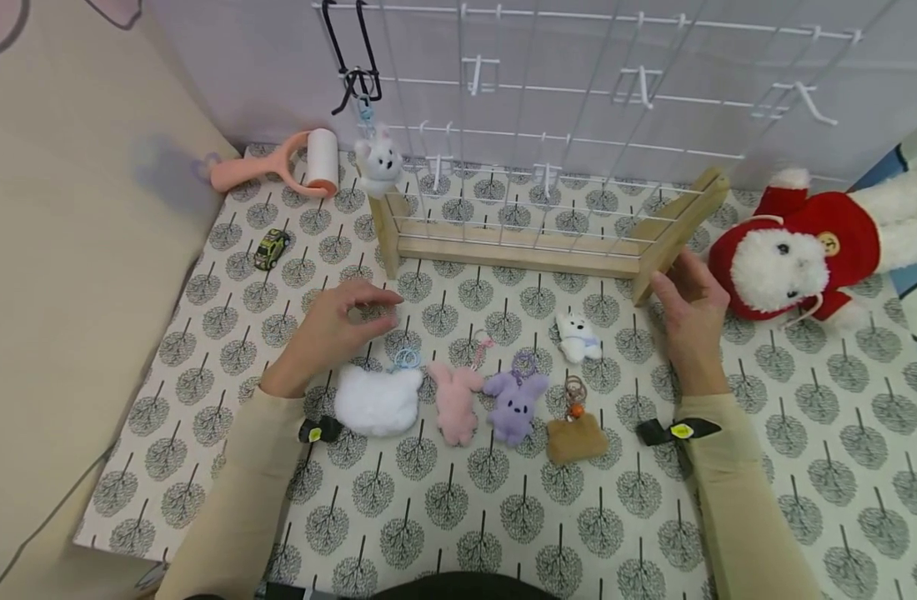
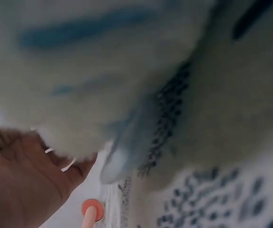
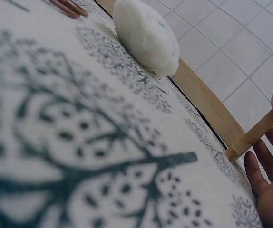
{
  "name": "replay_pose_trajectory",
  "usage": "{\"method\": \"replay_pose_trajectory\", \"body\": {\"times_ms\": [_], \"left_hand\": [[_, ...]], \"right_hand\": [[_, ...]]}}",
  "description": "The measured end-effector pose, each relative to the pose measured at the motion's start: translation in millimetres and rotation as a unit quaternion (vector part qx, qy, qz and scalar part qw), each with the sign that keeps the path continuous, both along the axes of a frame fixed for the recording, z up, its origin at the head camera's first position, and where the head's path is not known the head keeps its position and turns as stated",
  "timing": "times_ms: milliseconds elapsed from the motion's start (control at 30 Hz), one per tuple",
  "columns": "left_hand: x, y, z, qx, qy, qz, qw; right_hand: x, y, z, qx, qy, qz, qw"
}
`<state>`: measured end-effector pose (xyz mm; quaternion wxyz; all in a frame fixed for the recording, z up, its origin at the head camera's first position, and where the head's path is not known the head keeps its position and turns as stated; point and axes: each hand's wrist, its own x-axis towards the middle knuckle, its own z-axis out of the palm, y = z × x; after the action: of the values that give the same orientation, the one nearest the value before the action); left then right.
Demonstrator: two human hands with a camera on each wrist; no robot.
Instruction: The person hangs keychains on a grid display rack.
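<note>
In the head view my left hand (image 1: 331, 329) is over the cloth with thumb and fingers apart and nothing between them. A white plush keychain (image 1: 378, 402) with a blue ring lies just below it; white plush fills much of the left wrist view. My right hand (image 1: 693, 321) holds the right wooden foot (image 1: 676, 237) of a white wire display rack, thumb on one side and fingers on the other in the right wrist view. Pink (image 1: 456, 404) and purple (image 1: 515, 408) plush keychains, a brown pouch-like one (image 1: 577, 439) and a small white plush (image 1: 578, 337) lie between the hands.
A white plush keychain (image 1: 380, 160) hangs from a black hook (image 1: 357, 79) on the rack's left side. White hooks (image 1: 641, 87) dot the grid. A lint roller (image 1: 278, 162) and toy car (image 1: 272, 249) lie left; a red-clad plush (image 1: 799, 250) lies right.
</note>
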<state>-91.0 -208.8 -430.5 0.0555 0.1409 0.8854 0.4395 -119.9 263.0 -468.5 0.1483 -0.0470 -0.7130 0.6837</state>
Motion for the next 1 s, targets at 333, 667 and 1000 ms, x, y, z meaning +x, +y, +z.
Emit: {"method": "replay_pose_trajectory", "body": {"times_ms": [333, 667, 1000], "left_hand": [[7.2, -1.5, -11.0, -0.018, -0.031, -0.059, 0.9976], [8.4, -4.7, -22.3, -0.012, 0.006, -0.119, 0.9929], [12.3, -4.3, -24.5, -0.033, -0.024, -0.106, 0.9935]], "right_hand": [[0.8, -1.2, 0.6, 0.019, -0.009, 0.001, 0.9998], [-0.1, 0.3, 0.5, -0.016, 0.011, -0.004, 0.9998], [-0.1, -0.5, 0.0, -0.028, 0.016, 0.004, 0.9995]]}}
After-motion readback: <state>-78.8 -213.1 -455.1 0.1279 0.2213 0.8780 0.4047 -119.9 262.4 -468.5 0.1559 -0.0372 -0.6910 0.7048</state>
